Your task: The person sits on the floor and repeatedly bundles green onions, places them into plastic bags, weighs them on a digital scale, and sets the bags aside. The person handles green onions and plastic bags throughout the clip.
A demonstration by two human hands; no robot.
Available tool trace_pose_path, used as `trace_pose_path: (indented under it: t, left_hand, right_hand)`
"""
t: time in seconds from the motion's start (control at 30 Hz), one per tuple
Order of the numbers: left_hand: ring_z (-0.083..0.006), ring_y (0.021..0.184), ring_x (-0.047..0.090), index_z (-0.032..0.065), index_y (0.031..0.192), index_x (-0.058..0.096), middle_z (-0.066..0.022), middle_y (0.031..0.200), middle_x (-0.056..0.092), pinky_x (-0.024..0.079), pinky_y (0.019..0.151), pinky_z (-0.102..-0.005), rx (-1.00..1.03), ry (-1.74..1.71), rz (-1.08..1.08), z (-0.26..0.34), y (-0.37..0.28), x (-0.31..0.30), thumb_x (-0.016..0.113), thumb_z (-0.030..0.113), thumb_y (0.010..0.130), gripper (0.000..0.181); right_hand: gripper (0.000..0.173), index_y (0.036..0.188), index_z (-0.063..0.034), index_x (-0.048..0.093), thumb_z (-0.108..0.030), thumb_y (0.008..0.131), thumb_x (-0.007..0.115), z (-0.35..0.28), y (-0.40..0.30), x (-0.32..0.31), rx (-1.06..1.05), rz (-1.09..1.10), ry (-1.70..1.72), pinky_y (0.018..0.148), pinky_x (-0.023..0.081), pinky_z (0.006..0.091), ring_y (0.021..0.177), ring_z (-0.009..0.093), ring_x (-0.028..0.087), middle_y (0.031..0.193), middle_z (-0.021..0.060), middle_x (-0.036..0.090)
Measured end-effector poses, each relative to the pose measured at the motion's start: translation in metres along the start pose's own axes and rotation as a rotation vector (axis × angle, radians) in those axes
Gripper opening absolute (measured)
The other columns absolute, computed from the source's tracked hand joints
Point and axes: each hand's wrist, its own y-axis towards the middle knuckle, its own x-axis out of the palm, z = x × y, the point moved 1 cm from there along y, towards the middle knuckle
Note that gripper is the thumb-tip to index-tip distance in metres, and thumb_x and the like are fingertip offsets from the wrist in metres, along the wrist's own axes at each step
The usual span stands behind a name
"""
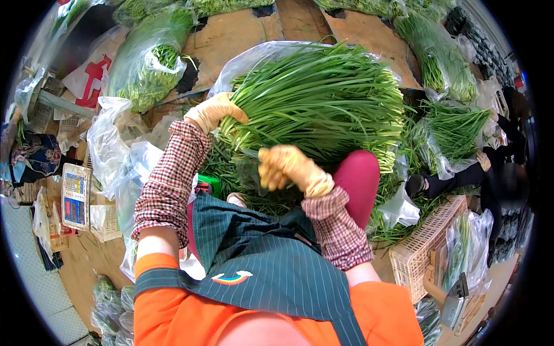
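Before me lies a big heap of garlic chives [316, 99], with green leaves toward the left and pale cut stems stacked at the right. A clear plastic sheet [264, 54] shows behind and under it. My left hand [216, 113], in a pale glove, grips a bunch at the heap's left end, thumb on top. My right hand [288, 168], gloved too and blurred by motion, is in front of the heap above my lap with its fingers curled. Whether it holds anything is not clear. Loose leaves [220, 168] lie on the floor below.
Bagged chives [151, 65] lie at upper left, with another bag [441, 60] at upper right. A digital scale [76, 197] stands left, near crumpled plastic bags [114, 142]. At right, a person [482, 162] handles chives [454, 127] behind a plastic crate [428, 246].
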Motion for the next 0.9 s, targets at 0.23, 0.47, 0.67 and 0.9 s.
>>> trace_pose_path:
  t: [0.23,0.47,0.67,0.9]
  left_hand:
    - [-0.0198,0.066,0.062,-0.0021,0.092,0.063,-0.0104,0.082,0.064,0.052,0.058,-0.0309,0.013,0.030,0.041,0.008,0.001,0.012,0.069,0.000,0.061,0.031]
    - [-0.0224,0.079,0.062,-0.0024,0.104,0.055,-0.0135,0.091,0.065,0.051,0.071,-0.0321,0.117,0.657,0.192,0.001,0.000,0.033,0.066,0.003,0.068,0.039]
    - [-0.0270,0.092,0.055,-0.0046,0.120,0.042,-0.0140,0.103,0.053,0.044,0.082,-0.0345,0.314,1.770,0.909,-0.051,-0.048,0.165,0.049,0.013,0.078,0.047]
    - [-0.0331,0.123,0.036,0.0084,0.121,0.048,-0.0163,0.134,0.037,0.029,0.101,-0.0445,0.540,1.226,0.516,-0.011,-0.088,0.134,0.066,0.013,0.062,0.062]
  right_hand:
    - [0.044,0.080,-0.0044,0.057,-0.048,0.079,0.062,0.027,0.029,0.038,0.170,0.354,-0.036,0.040,0.034,0.0226,0.045,0.009,0.045,0.059,0.0042,0.055]
    - [0.092,0.138,-0.0074,0.025,-0.068,0.074,0.051,0.031,0.032,0.047,-0.344,-0.124,0.591,0.093,0.039,0.0330,0.113,0.019,0.045,0.131,0.0076,0.042]
    - [0.087,0.139,-0.0033,0.020,-0.056,0.079,0.055,0.031,0.021,0.052,-0.646,-0.016,0.857,0.108,0.025,0.0376,0.127,0.027,0.033,0.138,0.0120,0.034]
    - [0.047,0.119,-0.0004,0.048,-0.028,0.082,0.058,0.089,0.022,0.004,-0.435,0.024,1.040,0.088,0.046,0.0384,0.093,0.019,0.057,0.109,0.0133,0.057]
